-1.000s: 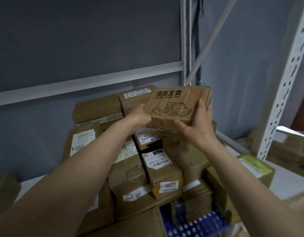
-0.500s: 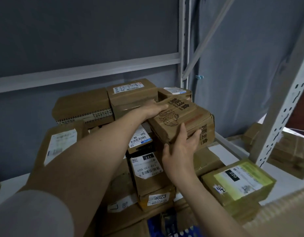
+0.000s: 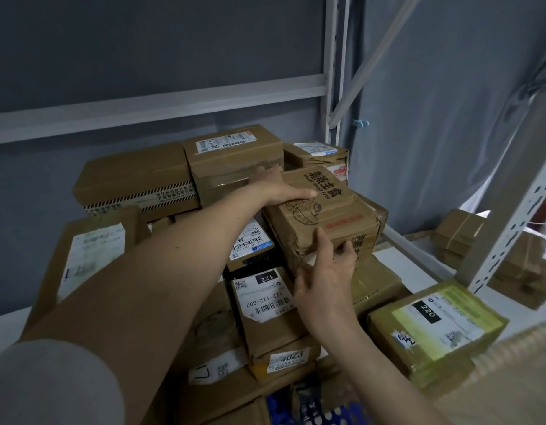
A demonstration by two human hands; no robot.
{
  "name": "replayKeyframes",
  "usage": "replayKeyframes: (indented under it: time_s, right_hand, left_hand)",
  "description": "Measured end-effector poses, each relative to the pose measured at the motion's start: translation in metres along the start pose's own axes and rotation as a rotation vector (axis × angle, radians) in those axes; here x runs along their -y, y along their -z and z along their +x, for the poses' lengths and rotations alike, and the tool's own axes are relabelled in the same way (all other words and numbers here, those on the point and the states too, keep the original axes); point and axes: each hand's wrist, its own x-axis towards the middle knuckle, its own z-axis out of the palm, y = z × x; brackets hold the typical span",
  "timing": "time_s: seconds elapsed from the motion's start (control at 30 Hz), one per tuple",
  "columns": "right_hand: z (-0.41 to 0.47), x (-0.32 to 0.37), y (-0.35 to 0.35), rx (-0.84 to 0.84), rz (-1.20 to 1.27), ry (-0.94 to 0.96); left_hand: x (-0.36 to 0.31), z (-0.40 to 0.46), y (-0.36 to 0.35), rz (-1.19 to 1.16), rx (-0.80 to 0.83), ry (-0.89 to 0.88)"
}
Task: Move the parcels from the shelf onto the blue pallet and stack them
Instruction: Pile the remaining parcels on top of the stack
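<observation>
at nine o'clock a tall brown parcel (image 3: pixel 91 259) with a pale, blurred label stands at the left edge of the stack. above it, toward ten o'clock, a wide carton with striped tape (image 3: pixel 137 182) lies flat, and just beside it at eleven a taped carton (image 3: pixel 235 154) with a white label on top. the left hand (image 3: pixel 278 187) reaches in from seven o'clock across the stack; its palm rests on the far left corner of the printed parcel (image 3: pixel 324 216), thumb flat along the top face and the other fingers mostly hidden behind the edge, so how they lie cannot be told. that printed parcel, brown with dark characters and a food drawing, sits at the centre on top of the stack, slightly turned, touching the taped carton behind it. under it, toward six o'clock, the parcel marked 122 (image 3: pixel 265 299) lies with its label up, and lower still a yellow-edged one marked 4023 (image 3: pixel 290 358). the right hand (image 3: pixel 327 274) comes up from five o'clock, fingers spread and straight, their tips touching the printed parcel's near side. a strip of the blue pallet (image 3: pixel 342 412) shows at six o'clock. at four o'clock the green parcel marked 220 (image 3: pixel 437 329) lies apart from the stack, beside a white perforated upright (image 3: pixel 517 216).
</observation>
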Motion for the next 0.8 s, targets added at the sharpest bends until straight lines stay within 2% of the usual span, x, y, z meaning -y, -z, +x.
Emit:
replayKeyframes:
  time_s: [0.13, 0.2, 0.3, 0.43, 0.53, 0.6, 0.8]
  right_hand:
    - [-0.002, -0.004, 0.005, 0.023, -0.074, -0.009]
    - [-0.003, -0.007, 0.014, 0.010, -0.230, -0.012]
    - [-0.002, -0.007, 0.033, -0.139, -0.500, 0.053]
    - [0.002, 0.009, 0.039, -0.226, -0.585, 0.151]
    - [0.004, 0.029, 0.031, -0.184, -0.623, 0.271]
    - [0.004, 0.042, 0.021, -0.099, -0.663, 0.332]
    - [0.000, 0.089, -0.014, 0.100, -0.685, 0.425]
  left_hand:
    - [0.002, -0.004, -0.002, 0.026, -0.032, 0.013]
    - [0.004, -0.007, 0.000, 0.041, -0.059, 0.002]
    - [0.005, -0.019, 0.008, 0.120, -0.141, -0.066]
    - [0.015, -0.048, 0.024, 0.203, -0.168, -0.165]
    - [0.032, -0.074, 0.038, 0.288, -0.174, -0.192]
    - [0.046, -0.090, 0.047, 0.337, -0.191, -0.191]
    - [0.092, -0.149, 0.079, 0.390, -0.249, -0.171]
